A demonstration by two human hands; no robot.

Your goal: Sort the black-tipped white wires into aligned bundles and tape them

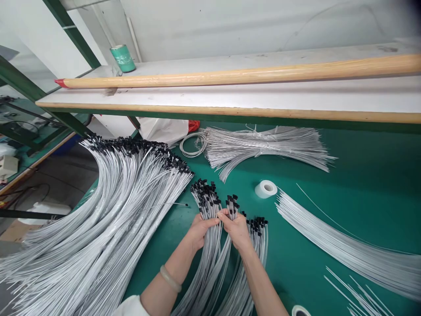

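Note:
My left hand (201,229) is closed round a bundle of thin grey cables (210,245) with black connectors (205,193) on their upper ends. Close beside it, my right hand (235,228) grips a smaller bunch of the same cables (232,206), its black ends sticking up above the fingers. The two thumbs nearly meet between the bunches. Behind my right wrist lies a third bunch of black-ended cables (259,237), partly hidden by the forearm.
A large heap of black-ended cables (131,210) fills the left of the green table (368,175). Tied cables (269,142) and a cable coil (194,145) lie at the back. To the right are a white tape roll (265,189) and loose cables (335,237). A shelf (230,98) holds a wooden pole (237,75).

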